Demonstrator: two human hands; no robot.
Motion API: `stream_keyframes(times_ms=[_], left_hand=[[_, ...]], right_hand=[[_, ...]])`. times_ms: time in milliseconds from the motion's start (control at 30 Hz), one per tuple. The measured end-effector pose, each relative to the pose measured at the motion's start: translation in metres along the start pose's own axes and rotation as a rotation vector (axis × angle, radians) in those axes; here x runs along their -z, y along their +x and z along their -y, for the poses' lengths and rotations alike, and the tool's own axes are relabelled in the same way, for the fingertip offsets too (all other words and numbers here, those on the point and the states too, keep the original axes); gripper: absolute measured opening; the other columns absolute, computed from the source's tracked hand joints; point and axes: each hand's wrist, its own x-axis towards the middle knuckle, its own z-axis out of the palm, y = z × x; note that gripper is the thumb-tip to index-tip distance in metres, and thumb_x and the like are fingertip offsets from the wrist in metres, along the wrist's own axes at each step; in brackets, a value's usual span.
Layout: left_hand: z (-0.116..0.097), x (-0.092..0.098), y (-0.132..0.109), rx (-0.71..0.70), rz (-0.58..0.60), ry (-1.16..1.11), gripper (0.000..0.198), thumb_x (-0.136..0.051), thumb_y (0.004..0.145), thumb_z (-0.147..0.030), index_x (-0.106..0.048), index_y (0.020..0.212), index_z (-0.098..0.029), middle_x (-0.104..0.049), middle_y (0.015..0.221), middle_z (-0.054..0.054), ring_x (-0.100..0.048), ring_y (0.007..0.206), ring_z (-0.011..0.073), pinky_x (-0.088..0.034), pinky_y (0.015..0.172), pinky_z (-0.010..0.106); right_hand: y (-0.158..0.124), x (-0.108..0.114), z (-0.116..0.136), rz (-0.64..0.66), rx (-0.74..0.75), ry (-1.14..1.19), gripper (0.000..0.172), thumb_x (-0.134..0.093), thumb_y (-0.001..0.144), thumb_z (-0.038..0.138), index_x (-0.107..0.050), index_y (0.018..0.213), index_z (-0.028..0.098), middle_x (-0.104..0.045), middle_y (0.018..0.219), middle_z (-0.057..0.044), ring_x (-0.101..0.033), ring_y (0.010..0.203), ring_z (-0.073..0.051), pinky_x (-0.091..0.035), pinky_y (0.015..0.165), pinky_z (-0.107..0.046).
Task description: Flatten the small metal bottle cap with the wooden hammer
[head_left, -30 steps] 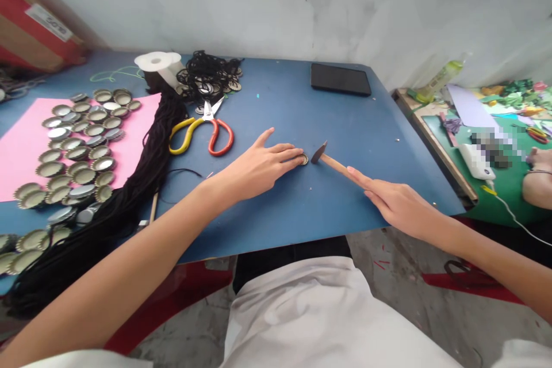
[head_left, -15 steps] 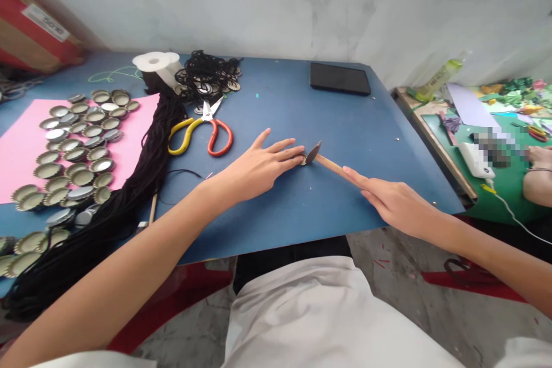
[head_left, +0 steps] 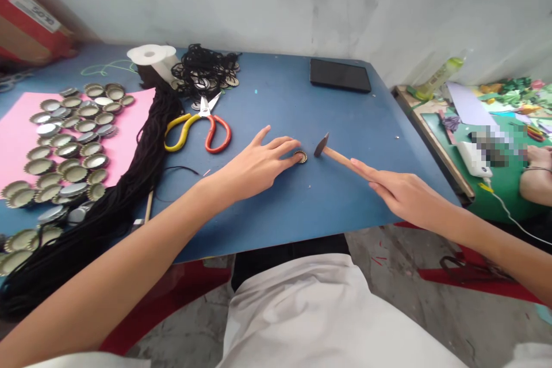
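A bottle cap (head_left: 302, 156) lies hollow side up on the blue tabletop. My left hand (head_left: 259, 164) is palm down with fingers outstretched and spread, one fingertip touching the cap's left edge; its thumb is hidden. My right hand (head_left: 394, 190) grips the wooden handle of a small hammer (head_left: 338, 157), index finger laid along the handle. The dark hammer head sits just right of the cap, apart from it. Scissors (head_left: 202, 121) with one yellow and one red handle lie beyond my left hand, blades partly spread.
At left, several bottle caps (head_left: 75, 172) lie on pink paper (head_left: 15, 121) beside a bundle of black cord (head_left: 146, 149). A white spool (head_left: 150, 54) and tangled black cords (head_left: 207, 66) are behind. A black phone (head_left: 340, 75) lies at the back. Another person's hand (head_left: 539, 175) rests at the green table.
The hammer head has come away from the cap, moving to the right with my right hand, so more of the cap shows. My left hand stays at the cap. The view has shifted slightly.
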Motion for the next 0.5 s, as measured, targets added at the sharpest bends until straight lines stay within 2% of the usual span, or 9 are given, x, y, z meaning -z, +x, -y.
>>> stream_keyframes(times_ms=[100, 267, 400, 500], left_hand=[[0.001, -0.003, 0.0, -0.024, -0.015, -0.038, 0.08, -0.042, 0.098, 0.008, -0.063, 0.17, -0.021, -0.065, 0.174, 0.014, -0.06, 0.165, 0.0296, -0.019, 0.149, 0.071], [0.005, -0.006, -0.002, -0.022, 0.012, -0.128, 0.079, -0.035, 0.101, 0.007, -0.058, 0.172, -0.02, -0.054, 0.183, 0.012, -0.049, 0.174, 0.0259, -0.011, 0.15, 0.071], [0.001, -0.004, -0.002, -0.028, 0.014, -0.108, 0.078, -0.032, 0.102, 0.008, -0.057, 0.172, -0.016, -0.054, 0.183, 0.015, -0.047, 0.175, 0.0292, -0.016, 0.148, 0.075], [-0.004, 0.0, -0.002, -0.05, -0.002, -0.045, 0.075, -0.035, 0.102, 0.008, -0.06, 0.17, -0.012, -0.059, 0.178, 0.019, -0.054, 0.17, 0.033, -0.024, 0.147, 0.074]], right_hand=[[-0.003, -0.005, 0.001, 0.002, -0.013, 0.034, 0.07, -0.044, 0.121, 0.024, -0.033, 0.189, 0.037, -0.088, 0.141, -0.006, -0.091, 0.106, -0.028, -0.073, 0.085, -0.04], [-0.004, -0.007, 0.012, -0.035, -0.031, 0.074, 0.066, -0.043, 0.123, 0.028, -0.037, 0.187, 0.038, -0.09, 0.131, -0.006, -0.09, 0.106, -0.03, -0.073, 0.087, -0.042], [0.0, -0.005, 0.019, -0.047, -0.019, 0.123, 0.065, -0.045, 0.123, 0.028, -0.04, 0.186, 0.038, -0.089, 0.132, -0.006, -0.09, 0.109, -0.03, -0.073, 0.09, -0.041], [0.002, -0.006, 0.021, -0.019, 0.002, 0.123, 0.066, -0.049, 0.122, 0.026, -0.041, 0.186, 0.039, -0.09, 0.132, -0.004, -0.09, 0.11, -0.028, -0.073, 0.092, -0.04]])
